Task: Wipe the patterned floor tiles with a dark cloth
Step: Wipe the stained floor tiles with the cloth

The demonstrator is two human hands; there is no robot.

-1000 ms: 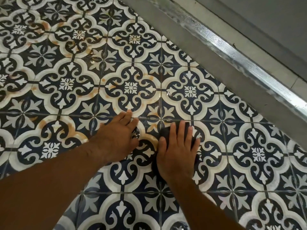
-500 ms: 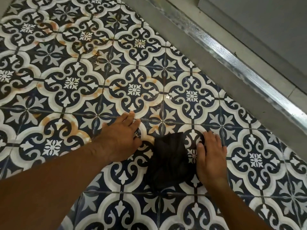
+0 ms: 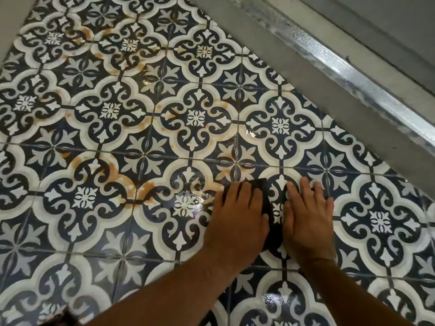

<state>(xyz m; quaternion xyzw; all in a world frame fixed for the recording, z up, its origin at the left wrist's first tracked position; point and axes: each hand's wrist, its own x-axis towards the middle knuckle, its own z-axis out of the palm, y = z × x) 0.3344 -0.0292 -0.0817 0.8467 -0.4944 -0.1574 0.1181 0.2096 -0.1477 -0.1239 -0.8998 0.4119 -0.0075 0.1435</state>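
Note:
The floor is laid with navy and white patterned tiles. A dark cloth lies flat on them, mostly hidden. My left hand presses down on it with straight fingers; only its far corner and right edge show. My right hand rests flat on the bare tile just right of the cloth, fingers spread, touching or nearly touching the cloth's edge. Both forearms reach in from the bottom of the view.
Orange-brown stains mark several tiles to the left and farther away. A wet sheen lies left of my left hand. A grey sill with a shiny metal strip borders the tiles on the right.
My right hand slid off the cloth to its right. My left hand moved from the bare tile onto the cloth. The view shifted so both hands sit farther right.

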